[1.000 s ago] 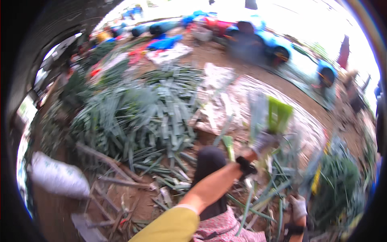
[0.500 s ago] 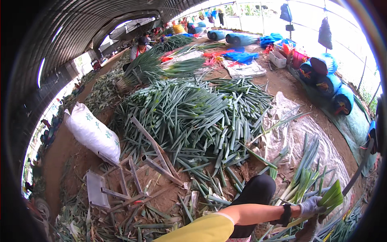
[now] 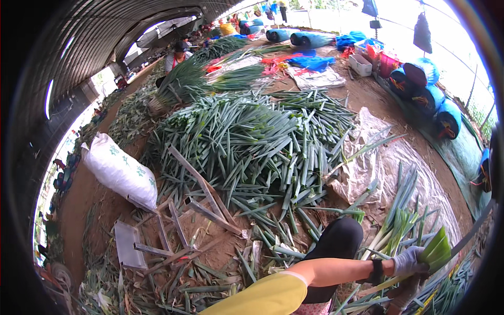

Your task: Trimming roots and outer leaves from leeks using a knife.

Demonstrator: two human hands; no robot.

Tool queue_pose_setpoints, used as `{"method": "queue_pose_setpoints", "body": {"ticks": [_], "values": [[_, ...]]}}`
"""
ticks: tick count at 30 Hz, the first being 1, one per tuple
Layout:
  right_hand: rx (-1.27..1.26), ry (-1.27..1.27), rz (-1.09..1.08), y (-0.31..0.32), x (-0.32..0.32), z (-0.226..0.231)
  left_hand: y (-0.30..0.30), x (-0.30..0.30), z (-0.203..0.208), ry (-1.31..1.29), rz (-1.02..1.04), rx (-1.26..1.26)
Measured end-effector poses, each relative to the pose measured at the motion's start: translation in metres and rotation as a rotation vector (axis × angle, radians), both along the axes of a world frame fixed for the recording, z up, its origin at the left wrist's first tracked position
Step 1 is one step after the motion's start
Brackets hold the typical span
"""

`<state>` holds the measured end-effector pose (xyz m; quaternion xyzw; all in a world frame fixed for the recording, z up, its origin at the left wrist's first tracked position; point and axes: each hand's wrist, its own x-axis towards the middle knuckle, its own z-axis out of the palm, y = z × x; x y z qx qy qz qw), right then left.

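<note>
At the lower right, my left hand (image 3: 407,262) in a grey glove is closed round a leek (image 3: 437,249), whose broad green leaves fan out past the fingers. The pale stalk slants down to the left beneath my wrist. My right hand (image 3: 407,291), gloved and in shadow, is closed on the same leek just below the left one; its fingers are partly hidden. A long flat grey strip (image 3: 475,227) comes in from the right edge and reaches the leaf ends. Beside my knee, several loose leeks (image 3: 391,231) lie on a pale sheet (image 3: 415,173).
A large heap of leeks (image 3: 236,136) fills the middle. To the left are a metal frame stool (image 3: 173,231) and a stuffed white sack (image 3: 121,170). Blue-wrapped bundles (image 3: 430,100) lie at the right. Another person (image 3: 176,58) sits beyond the heap.
The view has shifted slightly. Both hands remain on the leek, whose leaves now sit a little lower against the grey strip.
</note>
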<state>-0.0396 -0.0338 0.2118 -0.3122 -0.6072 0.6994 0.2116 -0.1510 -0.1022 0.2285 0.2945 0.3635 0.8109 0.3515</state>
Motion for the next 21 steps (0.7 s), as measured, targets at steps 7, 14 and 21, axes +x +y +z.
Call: {"method": "queue_pose_setpoints", "body": {"ticks": [7,14,21], "values": [[0.070,-0.055,-0.090,0.021,0.032,-0.039,-0.002,0.007,-0.002,0.141,-0.174,-0.021],[0.257,-0.508,-0.070,0.077,0.123,-0.156,-0.004,-0.031,0.015,-0.001,-0.052,-0.198],[0.094,-0.351,-0.224,0.099,0.159,-0.122,0.036,-0.027,0.023,-0.154,-0.100,-0.354]]}}
